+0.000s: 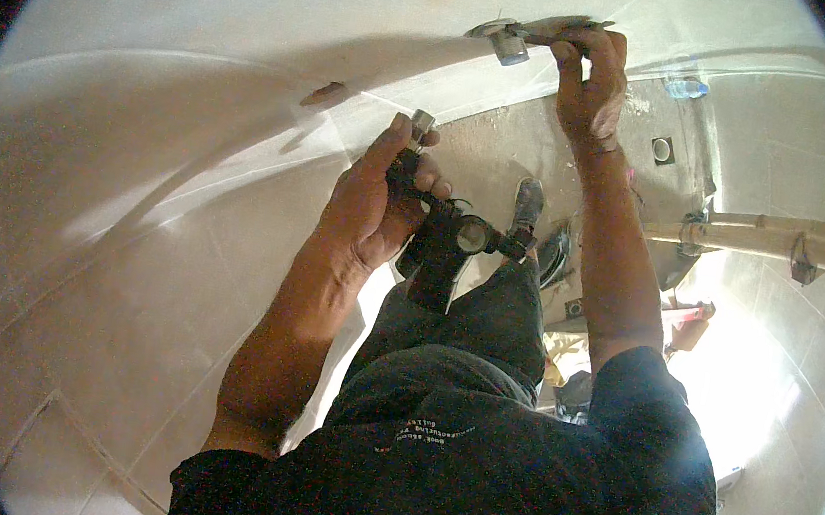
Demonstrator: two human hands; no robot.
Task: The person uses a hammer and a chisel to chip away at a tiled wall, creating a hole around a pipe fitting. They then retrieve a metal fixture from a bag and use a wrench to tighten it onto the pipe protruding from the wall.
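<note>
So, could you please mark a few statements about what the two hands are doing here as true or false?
1. The left hand holds a dark tool. True.
2. The right hand rests on the floor. False: it is raised at a metal fitting on the tiled wall.
3. Both hands are empty. False: each grips something.
4. A floor drain shows below. True.

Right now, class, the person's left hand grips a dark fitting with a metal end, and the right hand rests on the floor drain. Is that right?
Not quite. In the head view the right hand is up at the wall-mounted metal fitting, not on the floor drain. The left hand does grip the dark fitting.
</note>
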